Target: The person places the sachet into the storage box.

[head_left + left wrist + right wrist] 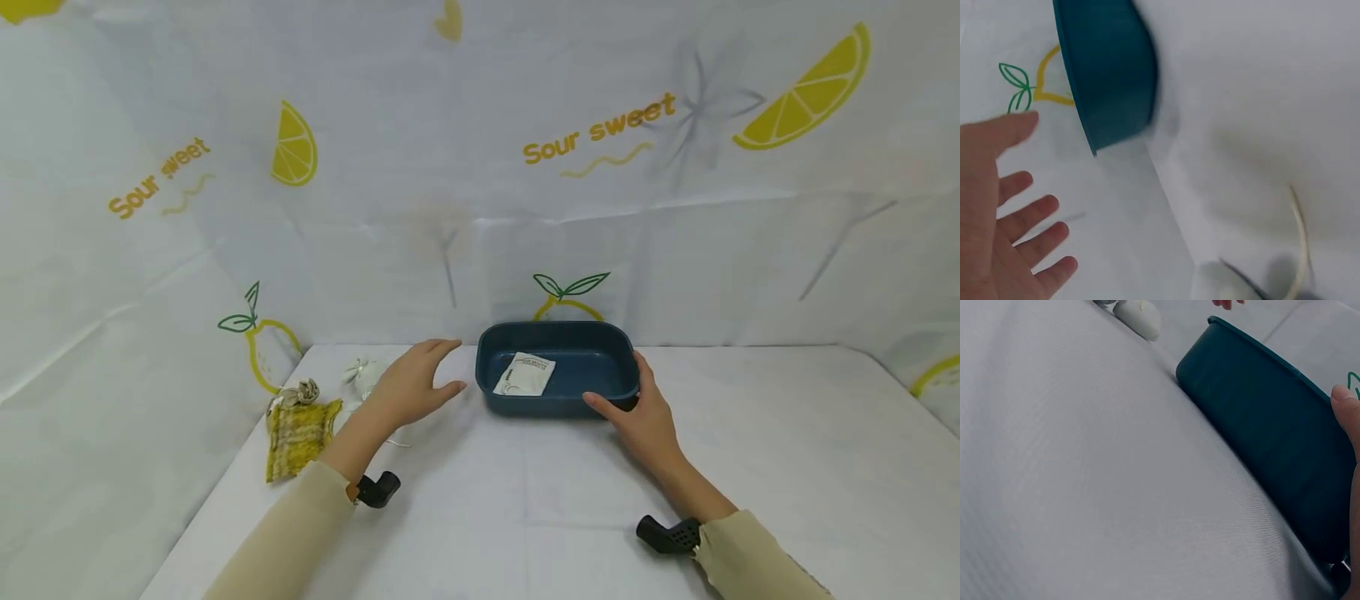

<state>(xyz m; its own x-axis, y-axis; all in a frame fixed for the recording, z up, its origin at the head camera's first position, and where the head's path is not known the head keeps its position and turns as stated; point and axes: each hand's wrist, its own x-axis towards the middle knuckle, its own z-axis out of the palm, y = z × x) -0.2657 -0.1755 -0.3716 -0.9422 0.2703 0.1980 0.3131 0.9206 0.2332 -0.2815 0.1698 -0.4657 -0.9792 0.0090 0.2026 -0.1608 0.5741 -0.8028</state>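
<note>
A dark blue rectangular tub [558, 407] with rounded corners sits at the back of the white table. Inside, toward its left end, lies a small white packet [525, 375] with printed text. My right hand [647, 421] grips the tub's right end, the thumb on the front rim and the fingers round the side. Just off the left end, my left hand [412, 385] is held with fingers spread and thumb apart, holding nothing. In the left wrist view, a gap shows between that hand [1004, 206] and the tub [1110, 75].
Left of my left hand lie a yellow plaid pouch [300, 437] with a gathered beige top [303, 392] beside it, and a white pouch [363, 375] partly behind my hand. A white cloth wall [420, 250] with lemon prints rises behind the table [480, 533].
</note>
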